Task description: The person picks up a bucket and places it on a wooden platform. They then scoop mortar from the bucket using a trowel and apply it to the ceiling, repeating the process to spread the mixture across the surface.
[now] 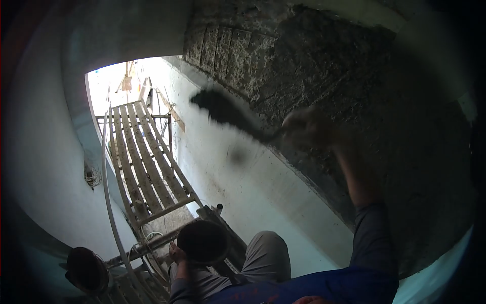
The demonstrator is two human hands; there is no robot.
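My right hand (310,127) is closed around the handle of a trowel (228,112), its blade pointing up and left. Blade and hand are blurred by motion, and dark mortar seems to coat the blade. Behind them, a band of rough, dark wet-looking mortar (314,66) covers the upper wall. Low in the view, my left hand (177,253) grips the rim of a dark round bowl or bucket (203,242) beside my knees. What lies inside it is too dark to make out.
A slatted scaffold platform (135,157) runs ahead toward a bright opening. A second dark bucket (87,269) stands at lower left, near a long pale pole or hose (107,187). Loose wires (93,177) stick out of the left wall. The smooth wall (243,187) rises close on the right.
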